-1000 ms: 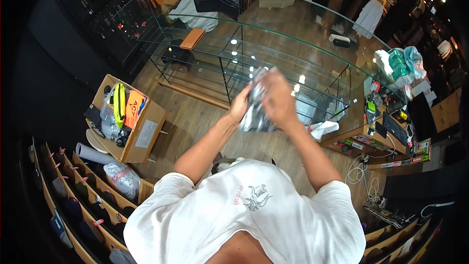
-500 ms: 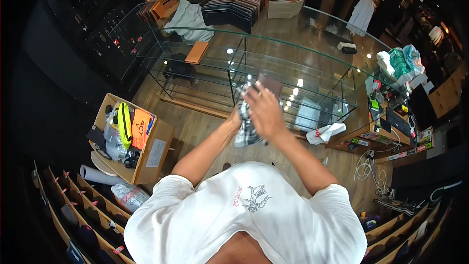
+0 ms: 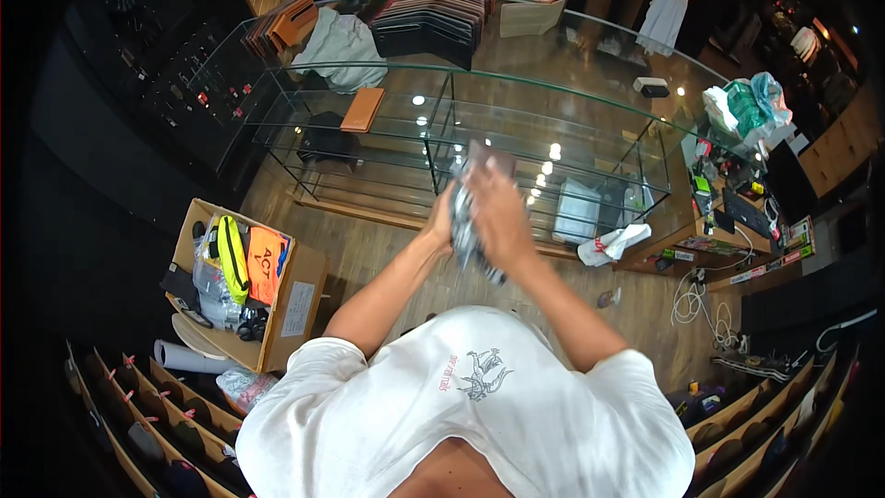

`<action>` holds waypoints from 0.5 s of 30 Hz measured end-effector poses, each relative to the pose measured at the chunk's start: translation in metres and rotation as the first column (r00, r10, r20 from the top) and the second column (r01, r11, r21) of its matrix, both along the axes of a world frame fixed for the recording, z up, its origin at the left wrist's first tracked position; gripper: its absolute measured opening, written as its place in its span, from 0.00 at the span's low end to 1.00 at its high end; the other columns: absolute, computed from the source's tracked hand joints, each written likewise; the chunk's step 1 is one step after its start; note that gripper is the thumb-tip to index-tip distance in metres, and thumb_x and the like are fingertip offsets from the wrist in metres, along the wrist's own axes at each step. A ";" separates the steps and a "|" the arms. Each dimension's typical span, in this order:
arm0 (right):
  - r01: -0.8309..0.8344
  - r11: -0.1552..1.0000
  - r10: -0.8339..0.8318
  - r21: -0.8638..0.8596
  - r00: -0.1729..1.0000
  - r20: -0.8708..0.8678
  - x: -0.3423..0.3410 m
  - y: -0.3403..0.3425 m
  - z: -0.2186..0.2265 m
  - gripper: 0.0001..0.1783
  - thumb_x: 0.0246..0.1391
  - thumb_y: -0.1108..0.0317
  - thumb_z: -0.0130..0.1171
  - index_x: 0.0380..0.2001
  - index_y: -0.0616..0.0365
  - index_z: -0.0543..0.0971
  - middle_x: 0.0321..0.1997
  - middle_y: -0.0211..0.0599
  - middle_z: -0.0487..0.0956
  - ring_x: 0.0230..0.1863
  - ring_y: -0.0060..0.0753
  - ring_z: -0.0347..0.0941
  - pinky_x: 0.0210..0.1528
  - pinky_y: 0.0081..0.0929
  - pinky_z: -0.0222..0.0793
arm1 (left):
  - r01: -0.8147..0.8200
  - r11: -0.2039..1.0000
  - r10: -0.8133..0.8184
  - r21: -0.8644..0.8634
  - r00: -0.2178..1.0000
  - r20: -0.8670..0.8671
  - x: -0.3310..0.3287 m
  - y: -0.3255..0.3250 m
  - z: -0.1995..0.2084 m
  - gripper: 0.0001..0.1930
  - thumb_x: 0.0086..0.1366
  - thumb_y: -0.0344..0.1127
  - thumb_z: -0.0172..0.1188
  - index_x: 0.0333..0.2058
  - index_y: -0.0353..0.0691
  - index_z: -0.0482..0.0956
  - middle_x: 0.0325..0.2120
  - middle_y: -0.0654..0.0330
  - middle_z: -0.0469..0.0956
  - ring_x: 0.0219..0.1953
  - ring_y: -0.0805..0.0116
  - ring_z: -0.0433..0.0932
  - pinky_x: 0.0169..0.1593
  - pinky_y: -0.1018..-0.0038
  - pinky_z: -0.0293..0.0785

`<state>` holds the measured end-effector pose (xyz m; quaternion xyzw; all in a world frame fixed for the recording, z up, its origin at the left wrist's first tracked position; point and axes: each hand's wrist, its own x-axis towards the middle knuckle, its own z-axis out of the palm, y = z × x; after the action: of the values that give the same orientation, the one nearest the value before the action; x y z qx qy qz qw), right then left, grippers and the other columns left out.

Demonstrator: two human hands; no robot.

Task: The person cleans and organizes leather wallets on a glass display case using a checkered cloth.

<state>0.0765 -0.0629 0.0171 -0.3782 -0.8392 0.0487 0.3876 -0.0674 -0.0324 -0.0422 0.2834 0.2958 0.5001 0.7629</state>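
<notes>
In front of my chest, above the floor, my left hand (image 3: 442, 221) is closed around the near side of a flat dark brown wallet (image 3: 501, 164); its fingertips are hidden behind the bundle. A black-and-white checked cloth (image 3: 467, 238) is bunched against the wallet and hangs down between my hands. My right hand (image 3: 501, 217), smeared by motion, presses this cloth onto the wallet from above. An orange-brown wallet (image 3: 363, 110) lies on the glass display case (image 3: 544, 88) beyond my hands.
Folded wallets (image 3: 433, 18) stand in a row on the case, beside a crumpled pale cloth (image 3: 341, 51). At left is a cardboard box (image 3: 297, 300) with bright pouches. A desk (image 3: 678, 244) with loose cables stands right. Slotted cap racks (image 3: 152, 406) flank me below.
My right hand has shifted slightly across the wallet, and the checked cloth has bunched up tighter. Both hands keep their hold, and the view has turned a little.
</notes>
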 end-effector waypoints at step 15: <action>0.140 0.990 -0.133 0.022 0.973 -0.190 0.046 0.024 -0.012 0.27 0.58 0.71 0.48 0.63 0.60 0.68 0.69 0.55 0.64 0.74 0.64 0.49 0.74 0.53 0.45 | -0.032 0.999 0.029 -0.037 0.997 -0.071 0.048 0.005 0.030 0.37 0.71 0.64 0.44 0.58 0.31 0.70 0.51 0.52 0.77 0.47 0.64 0.79 0.53 0.68 0.75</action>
<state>0.1222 -0.0393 0.0053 -0.4217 -0.7716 0.0427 0.4743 -0.0190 -0.0274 -0.0127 0.2817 0.3364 0.4955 0.7496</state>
